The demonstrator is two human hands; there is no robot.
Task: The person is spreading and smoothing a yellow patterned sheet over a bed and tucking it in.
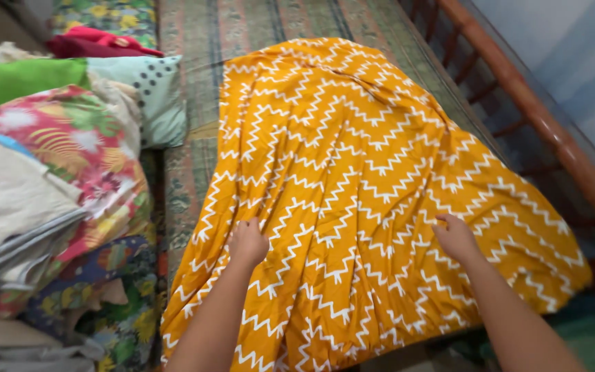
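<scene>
Pressing my left hand (248,242) and right hand (454,236) on the orange zigzag cloth (352,172), fingers curled together, nothing gripped; best smoothing outward evenly toward the edges, judging by wrinkles

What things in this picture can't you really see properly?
Head view:
- Left hand and right hand: fingertips curl into the orange zigzag cloth, so the grip is unclear.
- Under the cloth: hidden by the cloth itself.
- Pile of folded fabrics: cut off by the left edge.
- Red cloth: mostly behind the green pillow.
- Wooden rail: runs out at the right edge.
</scene>
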